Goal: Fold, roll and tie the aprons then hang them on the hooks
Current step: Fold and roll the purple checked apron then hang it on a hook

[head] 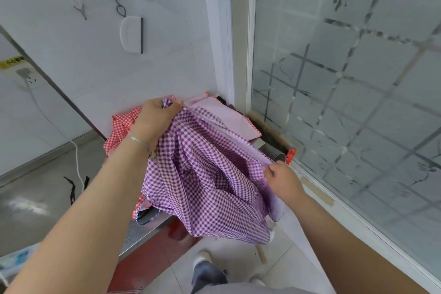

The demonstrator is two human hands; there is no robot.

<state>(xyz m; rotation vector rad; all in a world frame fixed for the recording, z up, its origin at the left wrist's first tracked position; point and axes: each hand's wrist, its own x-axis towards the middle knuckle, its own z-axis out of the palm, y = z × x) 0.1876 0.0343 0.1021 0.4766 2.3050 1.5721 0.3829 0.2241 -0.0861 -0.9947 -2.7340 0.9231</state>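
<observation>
Currently, the purple gingham apron (205, 174) is pinched at its far edge by the left hand (156, 118) and near-right by the right hand (282, 180); sagging cloth risks an uneven fold.

The purple checked apron (205, 174) covers most of the worktop (140, 229), so only a strip of its metal edge shows. The red checked apron (121, 124) lies largely buried beneath the purple one and behind the left hand (156, 116). That hand's fingertips are tucked into bunched cloth, so its grip cannot be made out exactly. The right hand (284, 180) hides its fingers under the pale hem. Both arms run off the bottom edge. The yellow label (10, 62) at the left is cut off and too blurred to read.
</observation>
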